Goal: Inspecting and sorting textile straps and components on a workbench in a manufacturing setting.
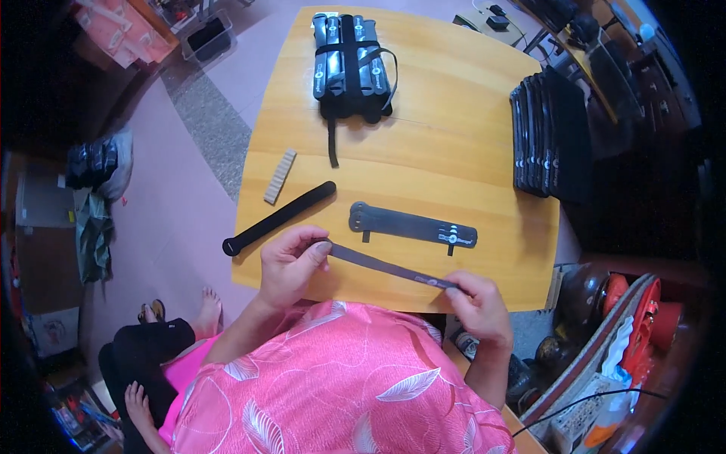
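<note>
A long, dark grey flat strap (378, 263) stretches between my two hands above the near edge of the table. My left hand (291, 265) pinches its left end between thumb and fingers. At the other end, beside a pale printed mark, my right hand (479, 303) grips it. Just beyond lies a similar grey strap (408, 223) with a rounded end and two small dark tabs under it. A black fuzzy strap (280, 219) with a slotted end rests diagonally past my left hand. Behind that is a small ridged, greyish-beige strip (280, 176).
A bundle of dark straps (346, 64), tied with black bands, sits at the table's far side. Several more stand stacked (533, 136) at the right edge of the wooden table (446, 98). Another person's legs (144, 348) are at the left. Pots and red items (650, 333) crowd the right.
</note>
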A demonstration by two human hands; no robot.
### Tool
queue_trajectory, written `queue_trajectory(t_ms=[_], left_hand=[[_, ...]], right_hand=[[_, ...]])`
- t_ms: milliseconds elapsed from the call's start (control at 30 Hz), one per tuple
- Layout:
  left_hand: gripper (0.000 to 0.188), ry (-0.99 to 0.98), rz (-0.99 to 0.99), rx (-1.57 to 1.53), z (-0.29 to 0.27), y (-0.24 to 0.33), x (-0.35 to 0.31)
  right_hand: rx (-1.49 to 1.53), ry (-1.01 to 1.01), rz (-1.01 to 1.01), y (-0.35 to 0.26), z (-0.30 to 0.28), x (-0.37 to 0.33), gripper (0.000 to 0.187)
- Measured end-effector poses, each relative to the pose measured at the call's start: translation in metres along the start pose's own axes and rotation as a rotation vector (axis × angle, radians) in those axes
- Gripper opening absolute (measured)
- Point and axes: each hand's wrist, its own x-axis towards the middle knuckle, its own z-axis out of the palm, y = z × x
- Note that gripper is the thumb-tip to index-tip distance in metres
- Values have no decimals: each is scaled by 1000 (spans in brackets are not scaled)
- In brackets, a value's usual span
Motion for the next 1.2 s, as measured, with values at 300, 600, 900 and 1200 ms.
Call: queue_trajectory(t_ms=[300, 600, 900, 1200], left_hand=[[12, -81, -167, -17, 7, -5, 10], [8, -7, -233, 210, 19, -6, 14], [8, 41, -60, 490, 24, -19, 33], [6, 82, -51, 535, 28, -26, 39]], right_hand=[[144, 325, -66, 21, -8, 9, 14], [147, 373, -85, 35, -12, 23, 14], [283, 562, 226, 48, -4, 34, 11], [268, 600, 256, 54, 0, 40, 10]])
